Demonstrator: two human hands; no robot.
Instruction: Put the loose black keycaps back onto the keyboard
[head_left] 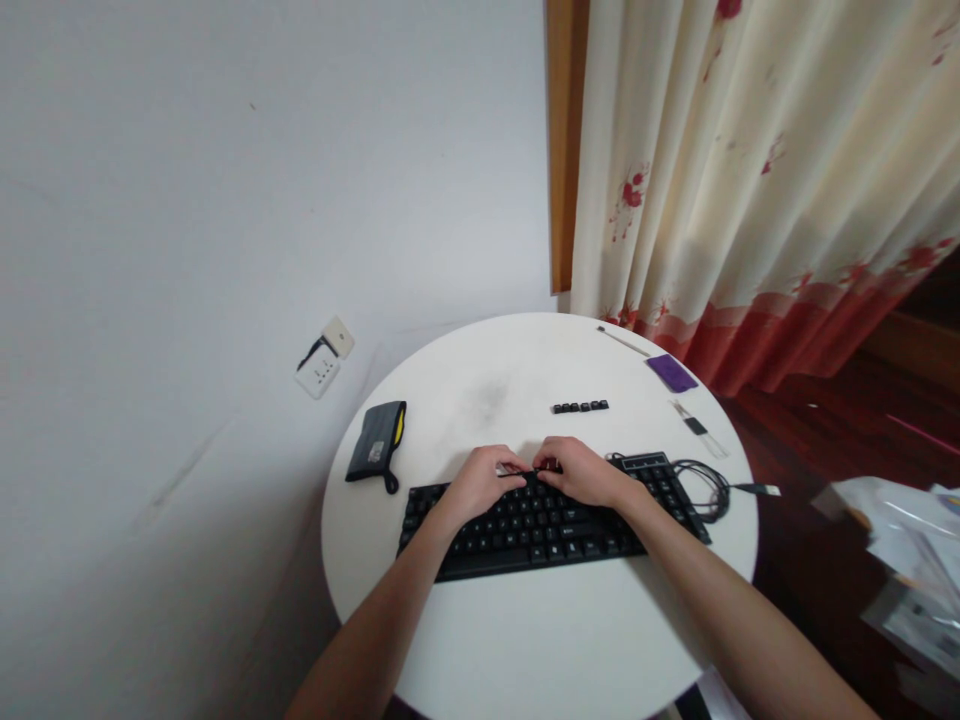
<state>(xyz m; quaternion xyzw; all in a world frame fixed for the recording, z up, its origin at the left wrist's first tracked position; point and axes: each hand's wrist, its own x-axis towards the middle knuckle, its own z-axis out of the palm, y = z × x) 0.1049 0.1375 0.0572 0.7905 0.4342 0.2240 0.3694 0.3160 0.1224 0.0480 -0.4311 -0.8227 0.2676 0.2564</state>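
Note:
A black keyboard [517, 535] lies on the white round table, its long side toward me. At its far edge, over the upper row of keys, my left hand [481, 485] and my right hand [576, 470] come close together, fingertips almost meeting. Both have thumb and fingers pinched inward. Something small and dark shows at the right fingertips, but I cannot make out what it is; whatever the left fingers hold is too small to name. Beyond the hands stand several loose black keycaps [580, 406] in a short row.
On the left lies a dark zip pouch [375, 442] with a loop. Along the right edge are a slim brush [624, 341], a purple cloth [671, 373] and a wire keycap puller [697, 427]. The coiled cable [718, 493] ends in a USB plug [756, 489] past the table edge.

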